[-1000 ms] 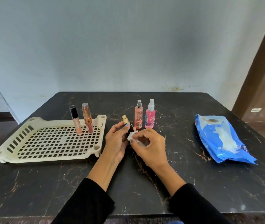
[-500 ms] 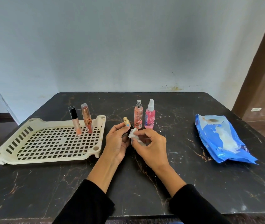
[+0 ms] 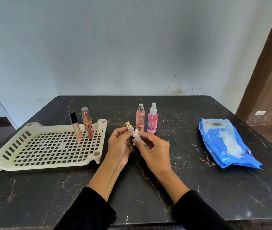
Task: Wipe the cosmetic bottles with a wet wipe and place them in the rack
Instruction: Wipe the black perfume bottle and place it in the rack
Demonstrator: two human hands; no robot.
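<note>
My left hand [image 3: 119,146] grips a small dark bottle with a gold cap [image 3: 128,126], its body mostly hidden by the fingers. My right hand [image 3: 155,151] pinches a crumpled white wet wipe [image 3: 137,138] against that bottle. A cream slotted rack [image 3: 49,161] lies to the left. In its far right part stand a black-capped tube [image 3: 74,126] and a rose-gold tube [image 3: 87,122]. Just behind my hands on the table stand a peach spray bottle [image 3: 140,118] and a pink spray bottle [image 3: 152,120].
A blue pack of wet wipes [image 3: 226,143] lies on the right of the black marble table [image 3: 148,196]. A pale wall stands behind the table, and a brown door frame [image 3: 264,60] rises at the right.
The wipe has shifted slightly up along the small bottle between my hands. Both hands stay in nearly the same place.
</note>
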